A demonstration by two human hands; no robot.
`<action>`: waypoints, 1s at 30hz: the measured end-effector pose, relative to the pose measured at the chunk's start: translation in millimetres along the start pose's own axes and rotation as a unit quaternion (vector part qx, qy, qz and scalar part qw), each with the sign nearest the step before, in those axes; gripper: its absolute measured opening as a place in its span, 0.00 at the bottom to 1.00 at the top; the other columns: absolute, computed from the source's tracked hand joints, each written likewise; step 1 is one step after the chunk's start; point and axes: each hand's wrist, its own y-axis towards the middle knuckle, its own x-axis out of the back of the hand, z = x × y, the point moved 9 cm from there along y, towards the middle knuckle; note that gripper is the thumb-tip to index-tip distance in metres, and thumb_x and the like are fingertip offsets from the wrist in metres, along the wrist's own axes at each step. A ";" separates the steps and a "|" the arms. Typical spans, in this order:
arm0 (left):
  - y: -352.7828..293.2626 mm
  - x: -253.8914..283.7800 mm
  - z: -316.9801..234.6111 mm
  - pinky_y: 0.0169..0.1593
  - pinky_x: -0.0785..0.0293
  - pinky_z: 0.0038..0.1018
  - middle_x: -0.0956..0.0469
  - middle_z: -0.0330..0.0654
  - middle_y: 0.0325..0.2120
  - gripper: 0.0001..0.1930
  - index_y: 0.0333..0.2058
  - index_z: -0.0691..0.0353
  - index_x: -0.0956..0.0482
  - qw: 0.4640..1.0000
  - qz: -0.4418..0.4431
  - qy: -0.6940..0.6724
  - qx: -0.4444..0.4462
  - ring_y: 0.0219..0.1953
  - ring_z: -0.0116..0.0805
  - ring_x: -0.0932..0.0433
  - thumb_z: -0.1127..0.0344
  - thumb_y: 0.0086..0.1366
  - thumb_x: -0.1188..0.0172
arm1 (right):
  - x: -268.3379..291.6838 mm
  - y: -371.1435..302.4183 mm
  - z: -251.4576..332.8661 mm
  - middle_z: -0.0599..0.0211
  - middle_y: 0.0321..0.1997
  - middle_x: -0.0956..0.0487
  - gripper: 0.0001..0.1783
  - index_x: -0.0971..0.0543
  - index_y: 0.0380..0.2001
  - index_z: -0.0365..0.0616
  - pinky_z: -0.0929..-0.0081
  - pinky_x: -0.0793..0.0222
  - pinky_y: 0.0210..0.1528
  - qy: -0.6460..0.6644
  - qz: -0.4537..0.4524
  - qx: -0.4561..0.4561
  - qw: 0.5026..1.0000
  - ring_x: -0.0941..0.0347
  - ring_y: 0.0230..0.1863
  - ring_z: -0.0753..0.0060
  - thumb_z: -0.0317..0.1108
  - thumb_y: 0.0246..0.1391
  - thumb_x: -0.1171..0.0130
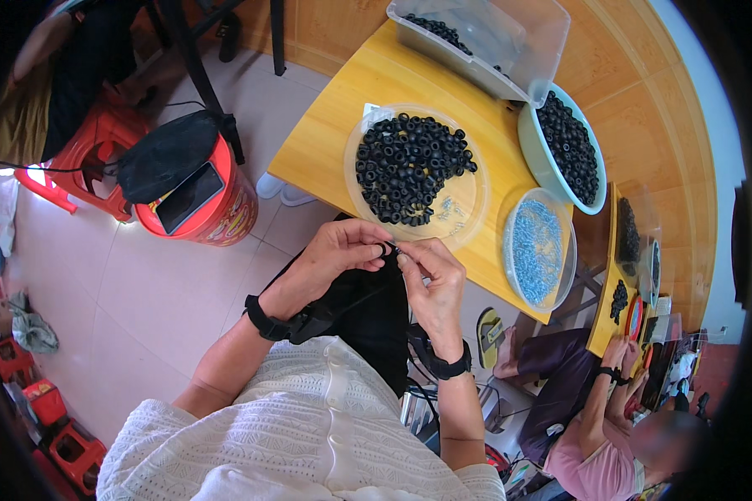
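Note:
My left hand pinches a small black rubber ring at its fingertips. My right hand meets it from the right, pinching a small silvery screw against the ring. Both hands hover over my lap, just in front of the wooden table's near edge. Right behind them sits a clear round dish heaped with black rubber rings and a few loose screws. To its right stands a clear bowl of blue-silver screws.
A pale green bowl and a clear tub further back hold more black rings. A red bucket stool with a phone and black cloth stands left. Another person works at a second table at right. Red stools line the left floor.

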 end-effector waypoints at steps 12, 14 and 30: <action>-0.2 -6.2 -7.5 0.42 0.27 0.20 0.24 0.37 0.34 0.10 0.37 0.65 0.26 0.998 0.029 0.028 -0.050 0.35 0.23 0.24 0.77 0.55 0.41 | -1.8 -0.2 4.8 0.62 0.26 0.24 0.08 0.23 0.31 0.33 0.82 0.29 0.30 0.047 -0.004 -0.033 0.998 0.25 0.27 0.75 0.16 0.44 0.46; 0.4 -7.4 -8.9 0.40 0.27 0.18 0.24 0.36 0.31 0.10 0.36 0.65 0.25 0.998 0.024 0.027 -0.054 0.33 0.21 0.25 0.78 0.54 0.40 | -2.7 -0.9 2.8 0.65 0.25 0.25 0.06 0.24 0.29 0.33 0.83 0.29 0.30 0.046 -0.008 -0.040 0.998 0.27 0.27 0.79 0.16 0.45 0.46; -0.5 -5.2 -6.6 0.41 0.25 0.20 0.23 0.39 0.31 0.09 0.36 0.67 0.25 0.998 0.043 -0.010 -0.043 0.34 0.26 0.23 0.78 0.55 0.41 | 0.1 -6.2 22.9 0.61 0.25 0.25 0.04 0.23 0.26 0.34 0.79 0.33 0.27 0.011 -0.023 0.041 0.999 0.27 0.24 0.71 0.18 0.43 0.42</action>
